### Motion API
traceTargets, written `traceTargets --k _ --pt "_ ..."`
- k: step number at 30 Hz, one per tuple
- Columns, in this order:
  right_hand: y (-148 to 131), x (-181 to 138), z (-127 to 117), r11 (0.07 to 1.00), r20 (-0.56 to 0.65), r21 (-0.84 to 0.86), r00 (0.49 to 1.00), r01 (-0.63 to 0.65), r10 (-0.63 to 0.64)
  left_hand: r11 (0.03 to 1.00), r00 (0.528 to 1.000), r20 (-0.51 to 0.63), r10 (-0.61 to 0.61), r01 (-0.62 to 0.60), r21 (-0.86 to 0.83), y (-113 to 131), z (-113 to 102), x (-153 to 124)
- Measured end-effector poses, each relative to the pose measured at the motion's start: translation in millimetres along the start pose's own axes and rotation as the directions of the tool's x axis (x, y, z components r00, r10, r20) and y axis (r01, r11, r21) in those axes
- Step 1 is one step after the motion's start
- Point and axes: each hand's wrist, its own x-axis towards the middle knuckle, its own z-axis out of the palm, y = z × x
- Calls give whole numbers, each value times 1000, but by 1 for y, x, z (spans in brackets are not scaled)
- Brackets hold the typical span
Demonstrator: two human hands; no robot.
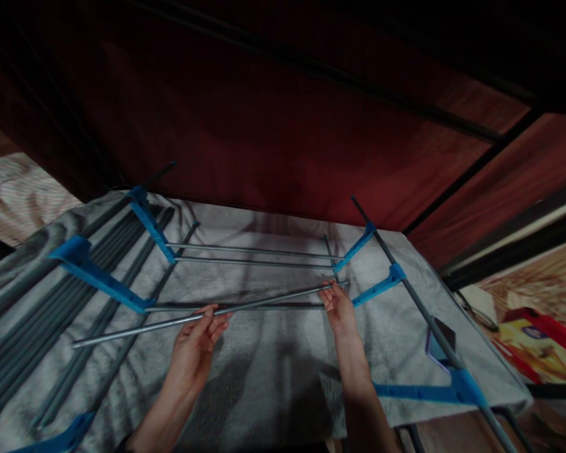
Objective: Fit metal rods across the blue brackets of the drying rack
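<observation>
A long thin grey metal rod [264,303] runs slantwise across the middle of the view, above a grey blanket. My left hand [199,340] grips it near its middle, fingers curled round it. My right hand [339,307] pinches it near its right end, close to a blue plastic bracket [380,286]. The rod's left end [78,343] hangs free. Behind it, two fitted grey rods [255,253] span between blue brackets [153,226] of a partly built rack. One more rod [236,307] lies just under the held one.
A grey blanket [273,371] covers the surface. Several loose grey rods [42,321] lie on its left. A dark phone [441,343] rests at the right by a grey side pole [419,302]. Dark red wall behind; colourful box [540,346] on the floor right.
</observation>
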Motion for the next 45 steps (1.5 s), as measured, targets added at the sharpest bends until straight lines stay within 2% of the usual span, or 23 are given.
traceTargets --k 8,12,15,22,32,45 --pt "9 11 -6 997 -2 -42 998 -69 69 1000 1000 -22 -13 13 -12 2 4 8" --pt "14 12 -9 996 -34 -53 997 -68 66 1000 1000 -11 -5 5 -2 3 10 9" --pt "11 11 -8 999 2 -40 999 -36 36 1000 1000 -1 5 -5 7 5 16 10" --pt "-18 20 17 1000 -18 8 1000 -19 19 1000 1000 15 17 -16 -7 10 31 15" --pt "-53 43 55 999 0 -14 999 45 -45 996 997 61 35 -30 -83 11 56 22" --pt "-66 70 65 998 20 -45 999 47 -46 994 995 84 60 -51 -101 9 79 42"
